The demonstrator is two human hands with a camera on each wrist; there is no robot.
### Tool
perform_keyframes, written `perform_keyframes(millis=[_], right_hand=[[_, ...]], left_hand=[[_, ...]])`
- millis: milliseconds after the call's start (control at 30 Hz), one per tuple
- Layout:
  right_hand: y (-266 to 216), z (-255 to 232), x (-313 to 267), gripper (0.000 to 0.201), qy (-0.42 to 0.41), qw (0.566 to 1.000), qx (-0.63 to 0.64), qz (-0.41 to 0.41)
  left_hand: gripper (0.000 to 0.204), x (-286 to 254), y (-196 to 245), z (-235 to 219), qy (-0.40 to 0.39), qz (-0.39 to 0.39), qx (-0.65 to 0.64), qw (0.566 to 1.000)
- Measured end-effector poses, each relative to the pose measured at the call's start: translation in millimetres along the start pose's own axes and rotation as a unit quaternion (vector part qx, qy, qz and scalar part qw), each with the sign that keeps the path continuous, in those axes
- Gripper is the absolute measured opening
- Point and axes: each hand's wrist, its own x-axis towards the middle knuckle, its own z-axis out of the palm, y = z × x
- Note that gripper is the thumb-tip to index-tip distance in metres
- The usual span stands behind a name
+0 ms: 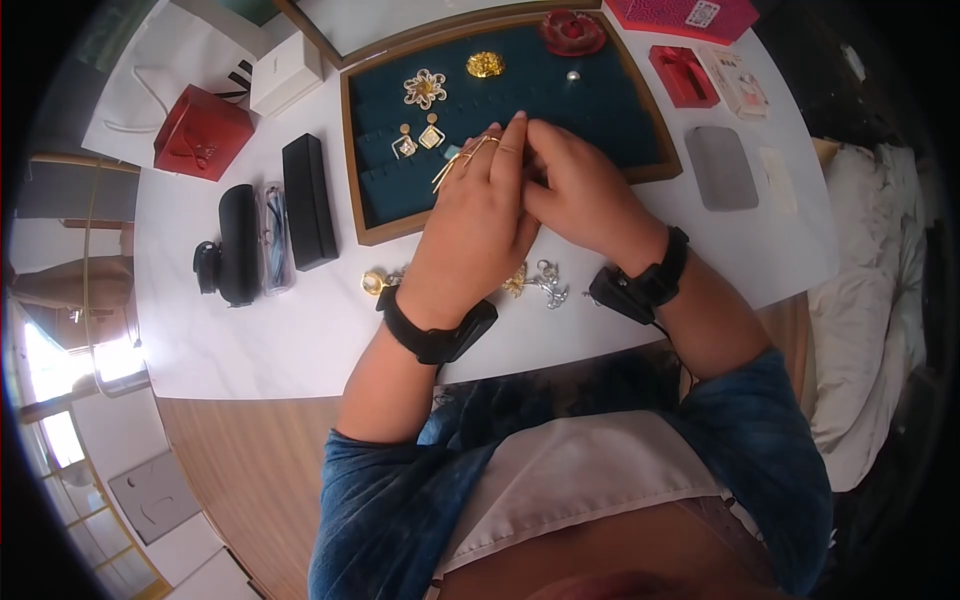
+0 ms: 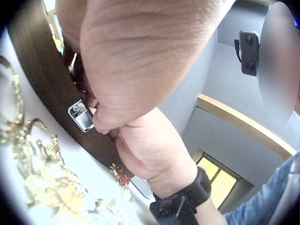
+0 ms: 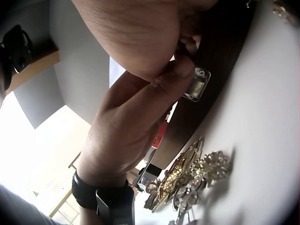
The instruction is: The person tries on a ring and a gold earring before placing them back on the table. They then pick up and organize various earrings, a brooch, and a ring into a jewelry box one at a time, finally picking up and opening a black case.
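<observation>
Fingers extended and back upward, my left hand (image 1: 475, 225) is over the front of a wood-framed tray (image 1: 365, 232) with a dark green lining. A gold wire piece (image 1: 447, 172) lies across its fingers, beside a pale green stone. My right hand (image 1: 585, 195) meets the left at the index finger; its fingers are bent, and what lies between the hands is hidden. From the left wrist, the right hand (image 2: 145, 145) shows beside a metal clasp (image 2: 82, 116) on the tray's edge. In the right wrist view, the left hand (image 3: 124, 124) has its thumb against the right palm.
The tray holds a flower brooch (image 1: 425, 89), square earrings (image 1: 431, 134), a gold oval piece (image 1: 485, 65), a red flower (image 1: 571, 33) and a pearl (image 1: 573, 76). Loose jewelry (image 1: 548, 285) lies in front. Black cases (image 1: 308, 200) and a red bag (image 1: 203, 133) stand left; a red box (image 1: 684, 77) sits right.
</observation>
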Motion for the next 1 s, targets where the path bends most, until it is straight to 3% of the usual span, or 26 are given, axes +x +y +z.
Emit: perform_keyframes(millis=[767, 1000], right_hand=[[3.3, 3.4, -1.3, 0.027, 0.023, 0.999, -0.023, -0.043], [1.0, 2.3, -0.7, 0.027, 0.000, 1.000, -0.001, -0.020]], left_hand=[[0.085, -1.6, 0.8, 1.0, 0.007, 0.008, 0.011, 1.000], [0.086, -2.2, 3.7, -1.6, -0.004, -0.010, 0.006, 1.000]])
